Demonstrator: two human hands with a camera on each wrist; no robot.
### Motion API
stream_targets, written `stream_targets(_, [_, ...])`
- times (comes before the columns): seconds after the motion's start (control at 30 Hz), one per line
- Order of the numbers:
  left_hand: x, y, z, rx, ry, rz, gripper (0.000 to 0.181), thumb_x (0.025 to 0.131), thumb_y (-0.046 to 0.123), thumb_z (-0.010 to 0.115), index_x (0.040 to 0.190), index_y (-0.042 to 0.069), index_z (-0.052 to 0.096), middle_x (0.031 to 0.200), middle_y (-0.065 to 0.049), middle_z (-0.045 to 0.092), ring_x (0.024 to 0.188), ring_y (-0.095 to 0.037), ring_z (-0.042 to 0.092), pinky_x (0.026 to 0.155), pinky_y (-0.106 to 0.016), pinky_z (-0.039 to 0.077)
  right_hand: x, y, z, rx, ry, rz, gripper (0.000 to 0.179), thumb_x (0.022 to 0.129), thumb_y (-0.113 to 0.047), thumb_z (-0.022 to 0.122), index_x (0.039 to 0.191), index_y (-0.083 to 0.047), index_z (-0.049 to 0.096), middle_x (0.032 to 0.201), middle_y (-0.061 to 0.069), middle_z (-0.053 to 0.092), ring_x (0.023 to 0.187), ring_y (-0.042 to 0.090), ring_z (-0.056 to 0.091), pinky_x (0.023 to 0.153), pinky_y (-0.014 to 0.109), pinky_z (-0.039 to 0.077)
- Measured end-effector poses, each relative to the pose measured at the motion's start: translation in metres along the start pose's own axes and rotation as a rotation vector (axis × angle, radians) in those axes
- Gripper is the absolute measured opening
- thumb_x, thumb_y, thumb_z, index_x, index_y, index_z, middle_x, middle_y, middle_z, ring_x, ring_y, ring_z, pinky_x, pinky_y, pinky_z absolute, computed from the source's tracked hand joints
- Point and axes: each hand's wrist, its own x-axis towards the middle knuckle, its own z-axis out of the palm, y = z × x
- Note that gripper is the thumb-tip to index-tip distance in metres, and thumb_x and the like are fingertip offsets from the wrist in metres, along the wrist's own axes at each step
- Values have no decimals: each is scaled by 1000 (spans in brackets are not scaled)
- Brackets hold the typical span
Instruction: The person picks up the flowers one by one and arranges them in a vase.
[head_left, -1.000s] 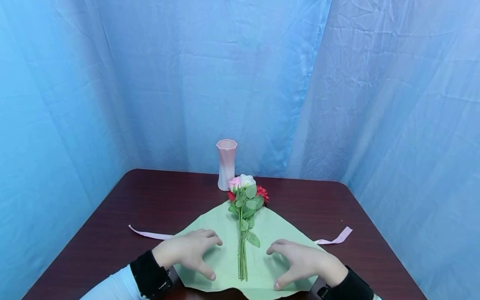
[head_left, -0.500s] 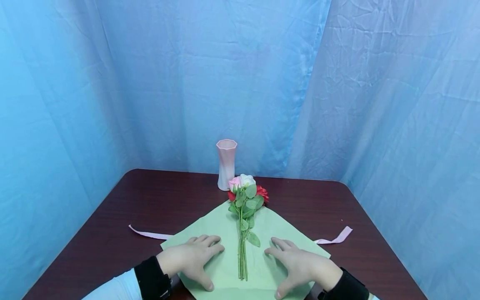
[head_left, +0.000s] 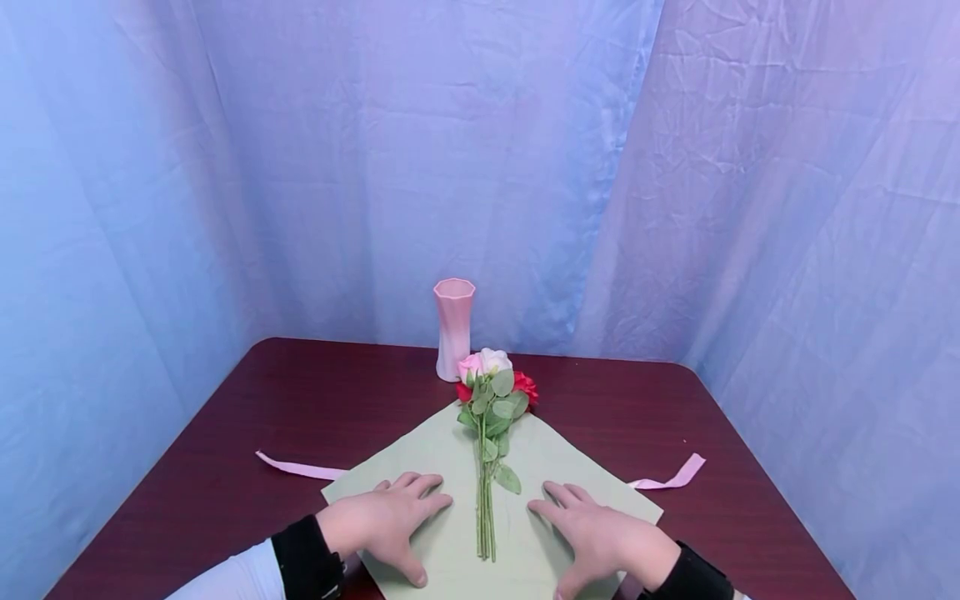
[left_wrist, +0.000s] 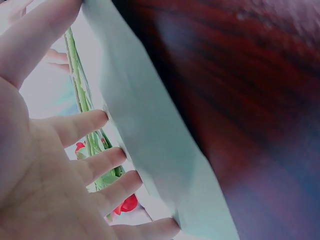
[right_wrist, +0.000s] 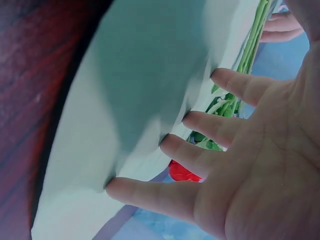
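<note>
Pale green wrapping paper point(head_left: 450, 467) lies flat on the table, one corner pointing away from me. Along its middle rests a bunch of roses point(head_left: 491, 417), pink, white and red, with leafy green stems point(head_left: 486, 525) toward me. My left hand point(head_left: 393, 521) is spread on the paper left of the stems, its fingertips point(left_wrist: 115, 152) touching the sheet. To the right of the stems my right hand point(head_left: 600, 533) is likewise spread, fingertips point(right_wrist: 170, 140) pressing on the paper. Neither hand holds anything. A pink ribbon point(head_left: 678, 475) runs under the paper, its ends showing on both sides.
Behind the blooms a pink and white vase point(head_left: 453, 329) stands upright near the back edge of the dark wooden table point(head_left: 322, 392). A blue curtain point(head_left: 412, 167) hangs around the back and sides.
The paper's side corners, partly out of sight before, now lie flat and spread out. Both hands have shifted slightly and their fingers have flattened onto the sheet. The roses have not moved.
</note>
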Motion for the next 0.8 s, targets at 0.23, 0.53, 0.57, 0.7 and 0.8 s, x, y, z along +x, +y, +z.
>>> stream_targets(0.23, [0, -1, 0, -16, 7, 11, 99, 63, 53, 92, 148, 20, 51, 156, -8, 37, 141, -30, 34, 100, -66, 41, 0, 0, 1, -4, -2, 0, 108, 59, -49, 96, 149, -15, 47, 157, 19, 36, 140, 42, 36, 96, 50, 50])
stream_targets(0.53, [2, -5, 4, -19, 17, 28, 99, 63, 53, 92, 147, 21, 51, 155, -8, 37, 140, -31, 35, 100, -66, 40, -1, 0, 1, 3, -16, 14, 105, 63, -49, 94, 151, -17, 46, 158, 18, 34, 142, 43, 34, 94, 57, 49])
stream_targets(0.57, [2, -5, 4, -17, 19, 28, 99, 63, 53, 92, 147, 21, 51, 155, -9, 37, 140, -31, 35, 101, -66, 40, -1, 1, 2, 3, -14, 13, 105, 63, -49, 94, 151, -17, 46, 158, 18, 34, 142, 43, 34, 93, 57, 49])
stream_targets(0.7, [2, -4, 5, -4, 33, 24, 99, 62, 53, 93, 146, 21, 52, 155, -9, 38, 140, -31, 35, 101, -66, 41, -2, 2, 5, 9, -1, 13, 106, 62, -49, 94, 151, -17, 47, 158, 18, 34, 142, 43, 33, 93, 58, 49])
stream_targets(0.8, [2, -3, 6, 2, 40, 18, 98, 61, 53, 93, 145, 21, 53, 154, -9, 39, 140, -31, 36, 101, -65, 41, -2, 3, 6, 10, 8, 7, 107, 61, -49, 95, 151, -17, 46, 158, 18, 34, 142, 42, 33, 94, 56, 49])
